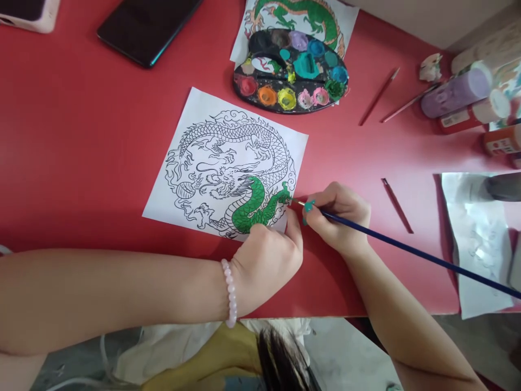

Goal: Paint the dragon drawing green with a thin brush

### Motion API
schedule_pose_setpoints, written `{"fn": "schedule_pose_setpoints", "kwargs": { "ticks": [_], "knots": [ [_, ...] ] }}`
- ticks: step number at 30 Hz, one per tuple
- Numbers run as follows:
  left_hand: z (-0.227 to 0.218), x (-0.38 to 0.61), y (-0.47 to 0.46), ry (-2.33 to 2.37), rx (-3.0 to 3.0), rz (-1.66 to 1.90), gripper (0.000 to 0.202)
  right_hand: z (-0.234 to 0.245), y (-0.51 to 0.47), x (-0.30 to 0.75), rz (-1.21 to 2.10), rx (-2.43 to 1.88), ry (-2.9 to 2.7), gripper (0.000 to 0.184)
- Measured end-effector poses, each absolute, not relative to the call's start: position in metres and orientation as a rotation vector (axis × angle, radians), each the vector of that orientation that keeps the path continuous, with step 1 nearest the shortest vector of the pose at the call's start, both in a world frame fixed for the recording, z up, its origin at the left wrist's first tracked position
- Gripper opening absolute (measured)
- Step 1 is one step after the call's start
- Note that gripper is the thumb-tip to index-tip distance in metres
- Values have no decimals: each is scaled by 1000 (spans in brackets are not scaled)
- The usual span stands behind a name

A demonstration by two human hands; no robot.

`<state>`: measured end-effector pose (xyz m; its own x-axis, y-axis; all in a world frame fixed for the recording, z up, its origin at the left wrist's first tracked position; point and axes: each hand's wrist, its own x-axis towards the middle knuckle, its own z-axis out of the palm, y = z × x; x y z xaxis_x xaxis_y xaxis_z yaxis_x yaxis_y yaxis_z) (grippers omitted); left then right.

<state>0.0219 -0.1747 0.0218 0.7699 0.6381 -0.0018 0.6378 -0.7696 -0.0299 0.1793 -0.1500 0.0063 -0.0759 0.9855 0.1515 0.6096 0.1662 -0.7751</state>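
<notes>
A dragon line drawing on a white sheet (203, 130) lies on the red table (81, 136); part of the dragon's body near the sheet's lower right is painted green. My right hand (340, 217) pinches a long blue paintbrush (407, 250), its tip touching the green patch at the sheet's right edge. My left hand (266, 260), with a pink bead bracelet on the wrist, is loosely curled and rests on the sheet's bottom corner, holding it down.
A black palette (291, 73) with several paint wells sits behind the sheet, on a finished dragon print. Two thin brushes (380, 95) and paint tubes (459, 92) lie at the right. A dark phone (146, 27) is at top left. Foil (476, 239) lies at right.
</notes>
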Motion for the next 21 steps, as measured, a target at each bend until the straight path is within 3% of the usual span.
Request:
{"fn": "schedule_pose_setpoints", "kwargs": {
  "ticks": [13,21],
  "knots": [
    [21,21,-176,-1045,-2952,40,52,2,-143,176,700,-1521,-1583,37],
    [20,21,-175,-1051,-2950,21,51,2,-142,175,703,-1511,-1606,39]
  ]
}}
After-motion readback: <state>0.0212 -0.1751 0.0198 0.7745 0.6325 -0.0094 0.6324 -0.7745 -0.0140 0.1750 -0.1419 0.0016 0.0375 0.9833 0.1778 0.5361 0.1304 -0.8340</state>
